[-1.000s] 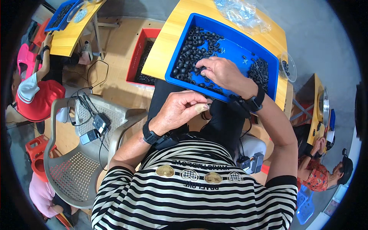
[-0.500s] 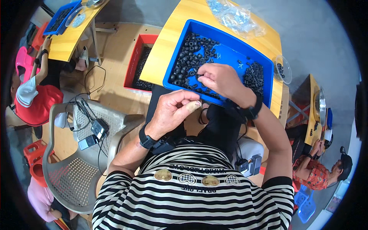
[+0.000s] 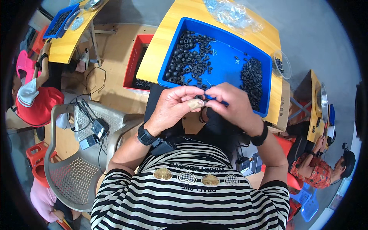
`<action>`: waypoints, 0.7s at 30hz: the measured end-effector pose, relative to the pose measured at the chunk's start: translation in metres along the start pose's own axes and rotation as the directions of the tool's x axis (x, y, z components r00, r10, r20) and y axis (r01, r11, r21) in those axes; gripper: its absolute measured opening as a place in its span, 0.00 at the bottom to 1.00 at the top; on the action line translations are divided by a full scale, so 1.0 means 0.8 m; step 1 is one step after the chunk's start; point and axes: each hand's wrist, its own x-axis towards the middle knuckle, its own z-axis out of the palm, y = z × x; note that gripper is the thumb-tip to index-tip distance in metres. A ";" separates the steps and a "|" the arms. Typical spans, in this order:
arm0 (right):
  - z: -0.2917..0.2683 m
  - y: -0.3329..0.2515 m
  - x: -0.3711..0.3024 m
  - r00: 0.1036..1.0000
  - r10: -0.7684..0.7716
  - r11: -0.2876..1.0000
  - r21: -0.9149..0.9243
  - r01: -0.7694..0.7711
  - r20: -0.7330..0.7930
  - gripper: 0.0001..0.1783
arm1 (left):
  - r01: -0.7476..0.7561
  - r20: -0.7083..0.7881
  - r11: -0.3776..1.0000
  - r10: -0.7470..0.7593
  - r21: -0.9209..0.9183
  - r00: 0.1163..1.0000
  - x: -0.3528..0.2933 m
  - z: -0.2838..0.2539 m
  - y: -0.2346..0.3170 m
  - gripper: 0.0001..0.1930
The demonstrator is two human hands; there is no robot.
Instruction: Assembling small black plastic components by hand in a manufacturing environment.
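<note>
In front of my body, my left hand pinches a small black ring-shaped part between thumb and fingers. A tan cover wraps the left thumb. My right hand meets it from the right, thumb and forefinger closed beside the part; whatever they hold is too small to make out. Just beyond both hands lies a blue tray on the yellow table. Black round, hollow parts are heaped along its left side. Smaller black pieces form a pile at its right end.
A clear plastic bag lies at the table's far edge, and a clear round tub is at the right. Left of the table stands a red bin with black parts. A grey chair holds cables and devices. Co-workers sit left and right.
My right hand has come back out of the blue tray, toward me, and met my left hand. A black ring-shaped part now shows between the left fingertips.
</note>
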 end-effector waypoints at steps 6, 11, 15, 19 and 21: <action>-0.054 0.071 -0.004 0.910 0.358 0.923 -0.231 -0.309 0.211 0.13 | 0.081 -0.020 0.997 -0.081 0.008 0.997 -0.009 -0.003 -0.001 0.12; -0.049 0.094 -0.002 0.876 0.370 0.919 -0.257 -0.298 0.308 0.11 | 0.013 -0.060 0.999 -0.009 0.052 0.998 -0.010 -0.002 0.001 0.11; -0.023 0.091 0.013 0.887 0.277 0.949 -0.252 -0.191 0.369 0.09 | 0.009 -0.063 0.993 -0.002 0.116 0.998 -0.010 -0.008 0.003 0.11; 0.002 0.091 0.021 0.913 0.195 0.963 -0.246 -0.110 0.358 0.08 | 0.015 -0.057 0.991 -0.007 0.136 0.998 -0.011 -0.010 0.001 0.12; 0.008 0.087 0.028 0.889 0.233 0.961 -0.236 -0.147 0.395 0.08 | -0.012 -0.066 0.993 0.020 0.119 0.998 -0.008 -0.006 0.001 0.13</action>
